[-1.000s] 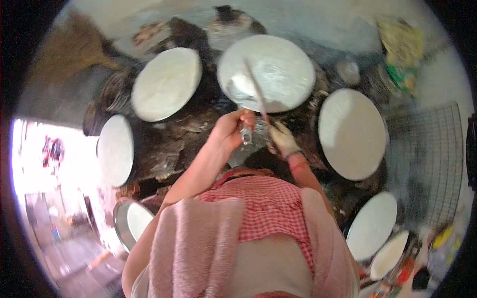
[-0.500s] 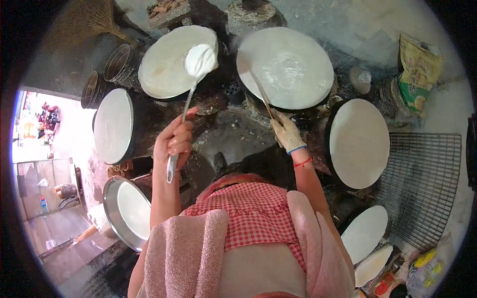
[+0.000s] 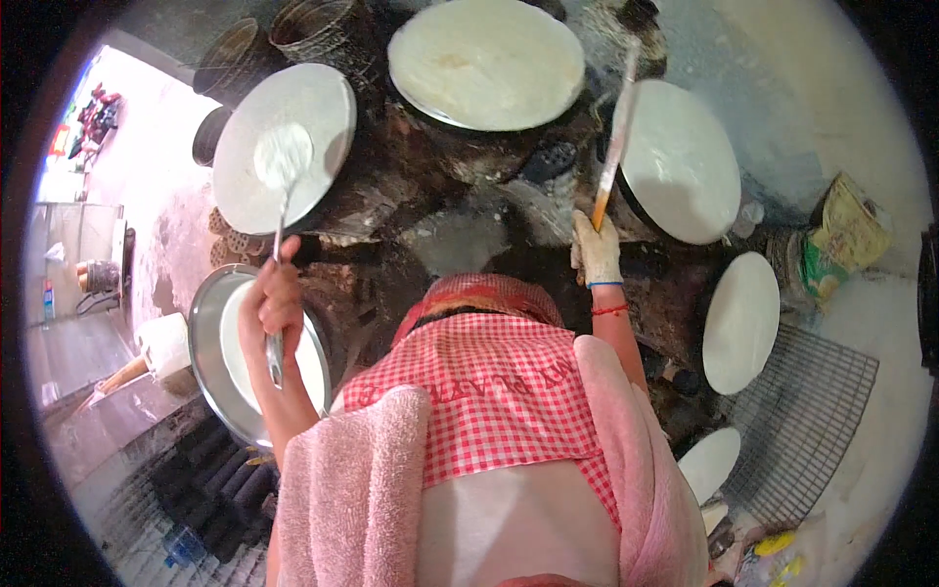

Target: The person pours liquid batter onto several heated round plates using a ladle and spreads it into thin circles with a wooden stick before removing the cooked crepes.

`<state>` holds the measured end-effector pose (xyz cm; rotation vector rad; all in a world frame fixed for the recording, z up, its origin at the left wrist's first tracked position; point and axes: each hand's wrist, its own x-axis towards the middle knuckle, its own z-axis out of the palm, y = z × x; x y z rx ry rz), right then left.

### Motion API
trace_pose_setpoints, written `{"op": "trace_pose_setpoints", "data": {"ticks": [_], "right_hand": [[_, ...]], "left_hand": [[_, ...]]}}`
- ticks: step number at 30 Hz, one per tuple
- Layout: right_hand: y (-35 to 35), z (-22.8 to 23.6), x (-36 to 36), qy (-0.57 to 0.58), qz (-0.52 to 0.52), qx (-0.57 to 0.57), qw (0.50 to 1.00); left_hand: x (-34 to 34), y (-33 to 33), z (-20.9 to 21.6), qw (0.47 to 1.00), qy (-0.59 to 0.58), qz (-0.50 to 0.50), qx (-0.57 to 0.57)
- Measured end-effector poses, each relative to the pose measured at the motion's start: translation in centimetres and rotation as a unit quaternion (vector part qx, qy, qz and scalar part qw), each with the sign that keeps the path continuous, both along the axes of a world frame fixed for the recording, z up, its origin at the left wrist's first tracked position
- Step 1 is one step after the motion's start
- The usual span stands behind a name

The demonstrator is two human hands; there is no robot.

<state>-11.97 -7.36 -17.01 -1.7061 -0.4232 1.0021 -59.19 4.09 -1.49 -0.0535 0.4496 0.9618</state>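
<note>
My bare left hand (image 3: 274,305) is closed around the handle of a metal ladle (image 3: 284,210). The ladle's round bowl, white all over, is over the left round griddle (image 3: 328,108); I cannot tell whether it touches the white surface. In a pale glove with a blue cuff, my right hand (image 3: 597,252) grips a long flat spatula (image 3: 618,132). Its blade points away from me, beside the right-hand back griddle (image 3: 685,166), which carries a white layer. Between them at the back sits another griddle (image 3: 486,64), coated off-white.
A steel basin (image 3: 202,328) of white batter stands by my left forearm. Further griddles (image 3: 741,323) (image 3: 709,465) line the right side, near a wire rack (image 3: 812,421). A yellow-green sack (image 3: 846,240) leans by the right wall. Dark ribbed baskets (image 3: 318,34) stand at the back left.
The view has turned left. My left hand has carried the ladle from the back-left griddle to the left one. The spatula has swung away from the griddle face, its blade now pointing right of straight ahead.
</note>
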Motion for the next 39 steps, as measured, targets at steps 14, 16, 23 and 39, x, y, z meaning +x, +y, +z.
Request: {"op": "trace_pose_setpoints", "data": {"ticks": [14, 16, 23, 39], "right_hand": [[34.9, 4.1, -8.5, -0.508, 0.499, -0.086, 0.696], [35.9, 4.9, -7.2, -0.483, 0.507, -0.068, 0.711], [39.5, 8.3, 3.1, -0.232, 0.49, 0.001, 0.841], [-3.0, 16.2, 21.3, 0.022, -0.322, 0.446, 0.835]], "left_hand": [[0.6, -8.2, 0.5, 0.963, -0.049, 0.262, -0.046], [1.5, -8.9, 0.8, 0.95, -0.101, 0.289, -0.052], [5.5, -9.6, 1.9, 0.947, -0.061, 0.314, -0.026], [3.2, -5.0, -0.3, 0.972, 0.205, -0.108, 0.044]]}}
